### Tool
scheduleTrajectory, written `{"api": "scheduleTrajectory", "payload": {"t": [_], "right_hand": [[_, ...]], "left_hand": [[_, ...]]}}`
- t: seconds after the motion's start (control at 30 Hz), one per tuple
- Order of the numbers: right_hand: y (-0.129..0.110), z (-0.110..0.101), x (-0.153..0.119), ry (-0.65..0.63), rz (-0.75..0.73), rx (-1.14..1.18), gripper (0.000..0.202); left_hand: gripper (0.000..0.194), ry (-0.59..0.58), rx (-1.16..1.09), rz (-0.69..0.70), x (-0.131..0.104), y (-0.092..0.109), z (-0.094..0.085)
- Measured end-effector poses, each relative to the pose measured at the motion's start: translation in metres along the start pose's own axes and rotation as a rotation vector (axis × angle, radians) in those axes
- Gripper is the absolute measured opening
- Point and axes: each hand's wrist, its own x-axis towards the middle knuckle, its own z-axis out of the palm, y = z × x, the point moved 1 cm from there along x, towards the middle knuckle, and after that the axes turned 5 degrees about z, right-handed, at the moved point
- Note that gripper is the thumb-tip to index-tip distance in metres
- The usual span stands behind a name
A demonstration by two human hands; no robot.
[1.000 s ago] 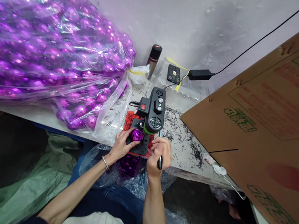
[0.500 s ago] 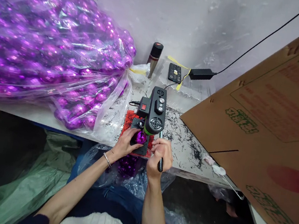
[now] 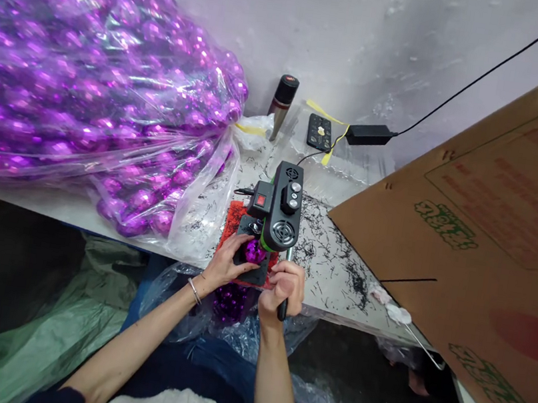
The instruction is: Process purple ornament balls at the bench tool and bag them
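My left hand (image 3: 230,261) grips a shiny purple ball (image 3: 255,251), thumb and fingers around its left side. The ball sits under the front end of a small black bench press (image 3: 284,207) with round grilles on top and a red switch on its side box. My right hand (image 3: 285,289) is wrapped round the black-ended lever (image 3: 282,309) at the press's right. Beneath the press lies a red mat (image 3: 235,217). Below the table edge, more purple balls (image 3: 229,302) show in a clear plastic bag on my lap.
A huge clear bag of purple balls (image 3: 91,67) fills the left. A large cardboard box (image 3: 482,260) leans in from the right. Behind the press stand a spray can (image 3: 283,99), a phone-like black slab (image 3: 319,131) and a power adapter (image 3: 370,134). Black scraps (image 3: 356,275) litter the table.
My right hand and the lever end have shifted slightly left and toward the press. My left hand stays on the ball. The whole view has shifted a little.
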Motion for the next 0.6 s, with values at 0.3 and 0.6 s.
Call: {"api": "scheduleTrajectory", "payload": {"t": [0.3, 0.6], "right_hand": [[0.014, 0.008, -0.004, 0.062, -0.079, 0.029, 0.042], [0.026, 0.013, -0.010, 0.158, -0.047, 0.109, 0.045]], "left_hand": [[0.064, -0.019, 0.037, 0.037, -0.001, -0.005, 0.001], [0.067, -0.072, 0.198, 0.180, 0.000, -0.025, 0.009]]}}
